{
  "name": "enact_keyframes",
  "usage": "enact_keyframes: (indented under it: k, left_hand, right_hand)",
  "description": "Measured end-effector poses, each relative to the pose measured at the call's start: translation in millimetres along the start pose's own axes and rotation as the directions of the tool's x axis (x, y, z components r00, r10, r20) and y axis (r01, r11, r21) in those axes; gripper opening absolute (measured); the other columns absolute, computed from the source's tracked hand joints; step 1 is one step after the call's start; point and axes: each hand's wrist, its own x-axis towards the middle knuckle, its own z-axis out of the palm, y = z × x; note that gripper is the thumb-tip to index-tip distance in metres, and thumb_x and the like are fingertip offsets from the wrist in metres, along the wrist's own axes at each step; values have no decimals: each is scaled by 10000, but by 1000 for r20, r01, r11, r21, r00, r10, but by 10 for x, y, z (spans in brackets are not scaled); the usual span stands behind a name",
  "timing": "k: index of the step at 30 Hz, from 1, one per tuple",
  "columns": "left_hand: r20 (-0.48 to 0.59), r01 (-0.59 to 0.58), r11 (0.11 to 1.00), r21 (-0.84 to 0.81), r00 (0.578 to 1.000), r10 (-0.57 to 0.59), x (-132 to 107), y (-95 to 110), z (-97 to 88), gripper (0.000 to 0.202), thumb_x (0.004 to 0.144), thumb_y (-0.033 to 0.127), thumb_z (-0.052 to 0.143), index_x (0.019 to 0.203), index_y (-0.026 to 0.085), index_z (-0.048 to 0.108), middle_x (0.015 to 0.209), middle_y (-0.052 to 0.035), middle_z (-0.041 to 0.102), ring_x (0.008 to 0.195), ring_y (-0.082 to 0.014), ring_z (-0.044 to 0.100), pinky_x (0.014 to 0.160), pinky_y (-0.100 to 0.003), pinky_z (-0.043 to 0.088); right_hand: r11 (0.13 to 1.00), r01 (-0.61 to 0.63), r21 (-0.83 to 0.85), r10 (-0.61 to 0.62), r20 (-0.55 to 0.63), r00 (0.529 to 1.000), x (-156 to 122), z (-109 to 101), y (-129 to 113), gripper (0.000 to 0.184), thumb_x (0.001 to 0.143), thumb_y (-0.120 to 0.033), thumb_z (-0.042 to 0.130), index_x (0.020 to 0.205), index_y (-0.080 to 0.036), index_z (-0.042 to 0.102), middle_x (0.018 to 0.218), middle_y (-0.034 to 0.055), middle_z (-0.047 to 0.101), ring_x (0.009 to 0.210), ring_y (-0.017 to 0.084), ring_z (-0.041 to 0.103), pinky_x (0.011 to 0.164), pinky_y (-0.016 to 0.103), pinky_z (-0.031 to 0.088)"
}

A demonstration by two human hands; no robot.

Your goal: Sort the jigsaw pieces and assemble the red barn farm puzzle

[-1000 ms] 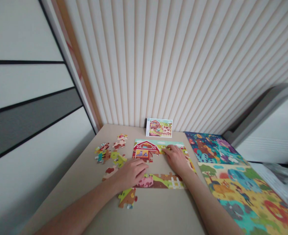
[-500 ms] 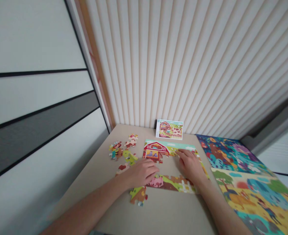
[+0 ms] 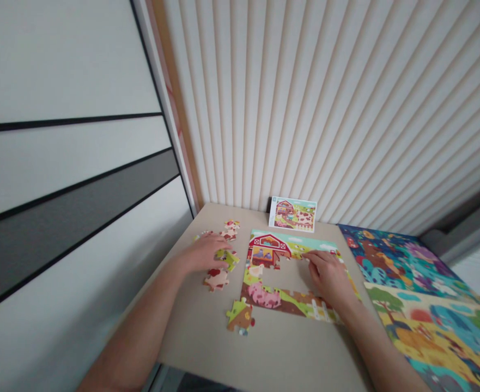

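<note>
On the table lies a partly assembled farm jigsaw puzzle (image 3: 264,296), its frame joined around a gap in the middle. My right hand (image 3: 327,275) rests on its right side, index finger stretched onto the upper strip and the other fingers bent; no loose piece shows in it. Over the loose pieces at the left is my left hand (image 3: 205,253), fingers reaching down at a green puzzle piece (image 3: 230,260) and partly covering it. Beside that hand lie a cow-patterned piece (image 3: 217,279) and another spotted piece (image 3: 230,231). A green-and-brown piece (image 3: 240,317) lies below the puzzle's left corner.
A picture card (image 3: 292,214) of the farm scene stands behind the puzzle. To the right lie a dark blue animal puzzle (image 3: 390,256) and a yellow savanna puzzle (image 3: 427,332). A pleated blind (image 3: 256,109) hangs at the back, and a white panelled surface (image 3: 80,179) rises at the left.
My left hand has moved from the puzzle's left edge up and left to the loose pieces, uncovering the pig and the white bird. My right hand stays on the puzzle. The view has shifted slightly.
</note>
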Motion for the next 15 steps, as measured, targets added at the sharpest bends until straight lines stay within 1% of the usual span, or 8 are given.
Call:
enact_keyframes:
  k: [2,6,9,11,13,15]
  left_hand:
    - [42,21,999,-24,999,-20,-3,-15,58,483,750,443,798,1202,302,707,1309,-46,630,1206,-277,575,1099,-398,347]
    - [34,54,998,-42,998,-53,28,-18,146,475,731,435,801,1172,289,707,1261,-53,623,1178,-284,576,1071,-393,374]
    - [45,77,995,-70,996,-74,45,-31,173,466,720,436,796,1132,251,685,1252,-62,612,1165,-284,575,1028,-375,405]
    - [46,92,993,-80,995,-88,50,-35,176,462,690,439,807,1075,224,669,1225,-70,610,1146,-290,574,983,-367,428]
    - [28,104,989,-106,994,-101,59,-23,167,444,680,415,806,1038,210,642,1166,-66,620,1082,-278,589,914,-348,449]
    - [-14,119,980,-162,992,-123,79,17,157,382,730,387,763,1033,207,616,1061,-44,639,956,-239,607,821,-316,457]
  right_hand:
    - [1000,5,5,-5,-4,1000,-1,-22,-35,357,921,-144,461,1123,-222,745,1122,90,730,1033,259,641,963,411,465]
    - [999,31,45,-32,25,999,-4,-84,-153,361,922,-120,460,1134,-211,737,1103,91,733,1026,252,635,957,398,463]
    - [994,63,93,-68,59,996,-10,-111,-251,369,932,-111,465,1169,-223,724,1104,87,731,1042,248,628,957,394,455]
    - [987,102,125,-111,68,992,-16,-117,-313,361,940,-112,473,1179,-225,719,1102,89,729,1037,246,626,956,399,451]
    - [973,161,163,-174,71,982,-23,-119,-374,341,946,-116,483,1172,-219,718,1105,96,725,1035,241,623,964,404,447]
    - [953,224,206,-244,77,967,-32,-124,-434,324,950,-119,493,1167,-215,715,1103,101,721,1044,238,617,974,406,444]
